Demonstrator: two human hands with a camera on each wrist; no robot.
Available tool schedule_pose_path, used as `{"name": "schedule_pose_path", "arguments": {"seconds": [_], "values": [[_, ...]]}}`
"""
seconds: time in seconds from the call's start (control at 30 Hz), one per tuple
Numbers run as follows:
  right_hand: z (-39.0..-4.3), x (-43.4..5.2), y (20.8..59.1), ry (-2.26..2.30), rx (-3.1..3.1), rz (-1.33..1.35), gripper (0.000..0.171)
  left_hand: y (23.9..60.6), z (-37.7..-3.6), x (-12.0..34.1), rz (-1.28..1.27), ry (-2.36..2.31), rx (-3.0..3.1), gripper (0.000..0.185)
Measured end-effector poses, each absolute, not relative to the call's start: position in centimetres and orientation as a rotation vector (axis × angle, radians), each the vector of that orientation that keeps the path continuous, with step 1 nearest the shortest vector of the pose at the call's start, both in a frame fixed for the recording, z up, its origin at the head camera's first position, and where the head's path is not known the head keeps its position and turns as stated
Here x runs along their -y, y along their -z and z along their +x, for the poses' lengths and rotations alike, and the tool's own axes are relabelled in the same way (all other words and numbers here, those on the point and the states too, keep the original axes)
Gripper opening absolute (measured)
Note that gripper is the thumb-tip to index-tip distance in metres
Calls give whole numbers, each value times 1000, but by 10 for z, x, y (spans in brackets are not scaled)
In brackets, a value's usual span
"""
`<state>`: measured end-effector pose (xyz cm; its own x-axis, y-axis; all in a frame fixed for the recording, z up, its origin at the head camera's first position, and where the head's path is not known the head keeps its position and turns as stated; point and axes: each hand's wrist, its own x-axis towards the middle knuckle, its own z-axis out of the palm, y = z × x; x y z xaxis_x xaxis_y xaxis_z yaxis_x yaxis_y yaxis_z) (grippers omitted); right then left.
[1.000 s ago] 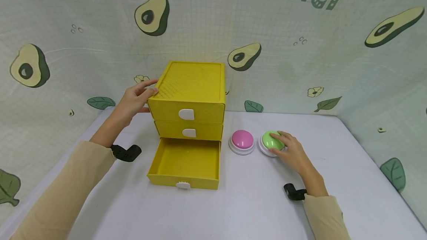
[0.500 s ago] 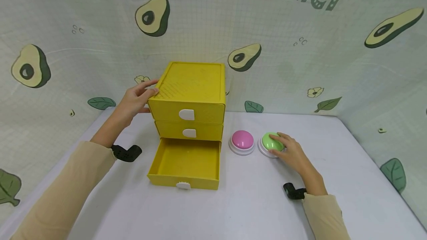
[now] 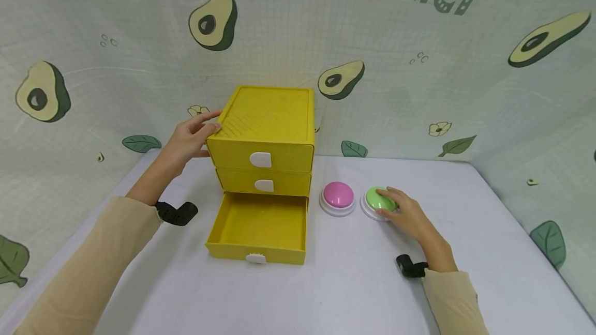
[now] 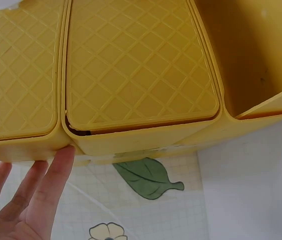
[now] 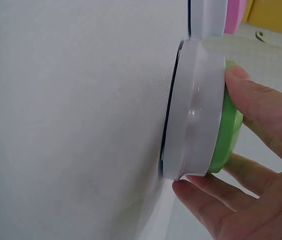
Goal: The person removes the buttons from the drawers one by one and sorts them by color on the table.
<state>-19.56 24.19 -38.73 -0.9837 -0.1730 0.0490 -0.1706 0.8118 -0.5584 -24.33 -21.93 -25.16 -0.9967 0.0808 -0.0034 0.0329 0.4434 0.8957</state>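
Note:
My left hand [image 3: 186, 143] rests against the left side of a yellow three-drawer cabinet [image 3: 267, 112], near its top front corner. Its extended fingers [image 4: 46, 192] touch the cabinet's side wall in the left wrist view. The bottom drawer [image 3: 263, 221] is pulled out and bare inside, while the two above it are pushed in. On the right, my right hand [image 3: 407, 216] holds a round push button with a green dome [image 3: 378, 199] and white base [image 5: 193, 115]. The thumb lies on the dome's edge, with fingers round the opposite side of the base.
A matching button with a pink dome [image 3: 339, 195] stands between the cabinet and the green one. The white table [image 3: 335, 283] ends at a hanging cloth [image 3: 279, 25] printed with avocados and leaves. Both wrists wear black cameras [image 3: 177, 214].
The green button and the right fingertips on it have shifted very slightly toward the front. The left hand, the cabinet and the pink button stay where they were.

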Motion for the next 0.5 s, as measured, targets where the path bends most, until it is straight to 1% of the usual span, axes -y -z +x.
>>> {"name": "schedule_pose_path", "arguments": {"seconds": [0.5], "values": [[-196,-243,387,921,-2971,-269,56,251,-243,219,103,-1630,-2626,60]]}}
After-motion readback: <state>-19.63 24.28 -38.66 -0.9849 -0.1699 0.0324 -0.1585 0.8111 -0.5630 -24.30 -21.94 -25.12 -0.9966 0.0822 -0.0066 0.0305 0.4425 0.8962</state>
